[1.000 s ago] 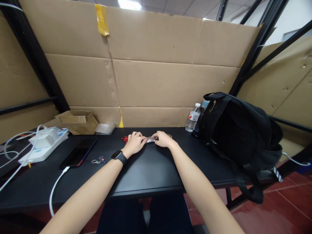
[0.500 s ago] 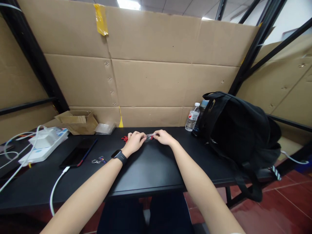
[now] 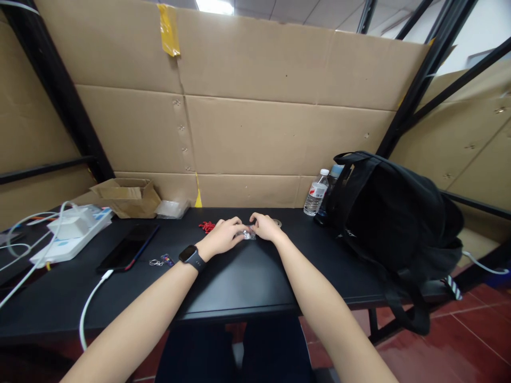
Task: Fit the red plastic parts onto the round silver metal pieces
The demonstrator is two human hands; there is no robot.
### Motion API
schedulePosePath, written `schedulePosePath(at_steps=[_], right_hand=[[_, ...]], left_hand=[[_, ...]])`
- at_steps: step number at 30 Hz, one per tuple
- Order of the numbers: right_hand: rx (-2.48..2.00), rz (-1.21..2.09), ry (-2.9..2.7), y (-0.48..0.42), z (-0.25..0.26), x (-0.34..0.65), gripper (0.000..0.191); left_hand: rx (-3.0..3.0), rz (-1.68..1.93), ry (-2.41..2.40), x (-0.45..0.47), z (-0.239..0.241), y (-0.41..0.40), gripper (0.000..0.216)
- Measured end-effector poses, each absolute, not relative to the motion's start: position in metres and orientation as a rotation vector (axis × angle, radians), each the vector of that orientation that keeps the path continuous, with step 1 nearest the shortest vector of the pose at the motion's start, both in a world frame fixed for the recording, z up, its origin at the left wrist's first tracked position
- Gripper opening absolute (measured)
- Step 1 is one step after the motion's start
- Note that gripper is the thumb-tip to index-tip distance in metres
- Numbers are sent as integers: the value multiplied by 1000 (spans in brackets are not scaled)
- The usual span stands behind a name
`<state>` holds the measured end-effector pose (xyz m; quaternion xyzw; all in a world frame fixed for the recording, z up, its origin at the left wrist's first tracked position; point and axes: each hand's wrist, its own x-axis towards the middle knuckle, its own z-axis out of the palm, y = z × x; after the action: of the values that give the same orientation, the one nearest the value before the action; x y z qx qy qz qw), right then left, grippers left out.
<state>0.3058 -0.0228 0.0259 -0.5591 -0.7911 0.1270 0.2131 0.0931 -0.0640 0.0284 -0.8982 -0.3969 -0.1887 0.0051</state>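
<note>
A small crinkled clear plastic bag (image 3: 249,234) is at the table's middle, between my two hands and partly covered by them. My left hand (image 3: 224,235), wearing a black watch on the wrist, has its thumb and fingers closed on the bag's left side. On the other side my right hand (image 3: 265,227) pinches the bag with bent fingers. What the bag contains is too small to make out. A bundle of red cord (image 3: 206,227) lies just beyond my left hand. Behind my right hand a roll of tape (image 3: 278,223) partly shows.
A phone (image 3: 128,248) on a white cable and a small keyring (image 3: 156,262) lie left. Farther back are a power strip (image 3: 74,242), an open paper bag (image 3: 130,199) and a plastic packet (image 3: 172,209). A water bottle (image 3: 316,193) and black backpack (image 3: 399,229) stand right.
Both hands have come slightly nearer, and the plastic bag between them now sits lower. The red cord and the tape roll show more fully.
</note>
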Motion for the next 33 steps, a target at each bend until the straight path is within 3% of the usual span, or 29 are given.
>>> schedulePosePath(at_steps=[13,24,30,33], right_hand=[[-1662,303,-2089,-23,41,320,21],[-1629,337,-2056,-21,46,329,17],[-1563,150,-2134,-9,39,344,17],[-1607,147,-2178,-3,33,355,27]], left_hand=[[-2611,-437,-1460,99,18,-43,39],[-2396,-368,-2045,13,17,12,51],[-2412,-393,-1961,1,13,15,53],[-2365,-524,-1886,1,15,13,44]])
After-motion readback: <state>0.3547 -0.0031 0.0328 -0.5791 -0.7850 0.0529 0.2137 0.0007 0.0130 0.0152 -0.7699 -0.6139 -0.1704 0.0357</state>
